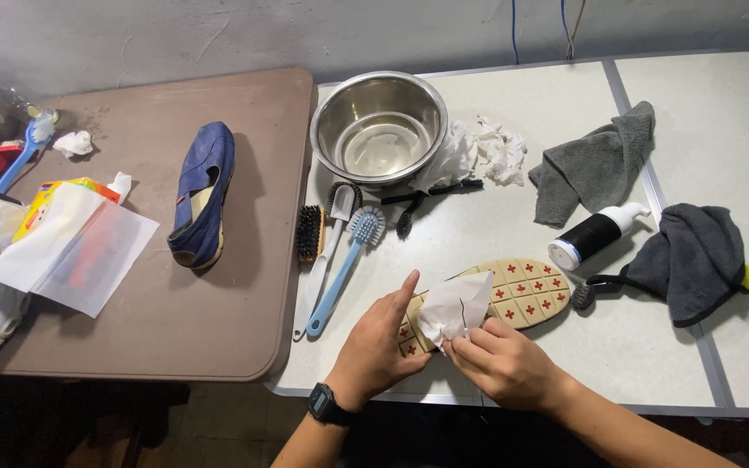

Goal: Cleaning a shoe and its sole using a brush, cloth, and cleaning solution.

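Both hands work at the near edge of the white table (652, 364), just in front of the camera: the left hand (379, 347), a dark watch on its wrist, cups the heel end of a tan shoe sole (526, 290) with fingers wrapped and thumb up along its edge, while the right hand (504, 364) pinches a crumpled white tissue (454, 308) and presses it onto that same end. From the hands, this sole with its red crosses runs up and to the right, its long axis slanting across the table, toe end well clear of both hands and pointing toward a black pump bottle (591, 236) and a dark grey cloth (695, 260). Its near end sits between the two hands, the left one holding it, the right one touching it only through the tissue. Beside the left hand lie a blue-handled brush (348, 260) and a white one, a steel bowl (379, 128) beyond them, and a blue shoe (204, 195) on the brown table (132, 329)
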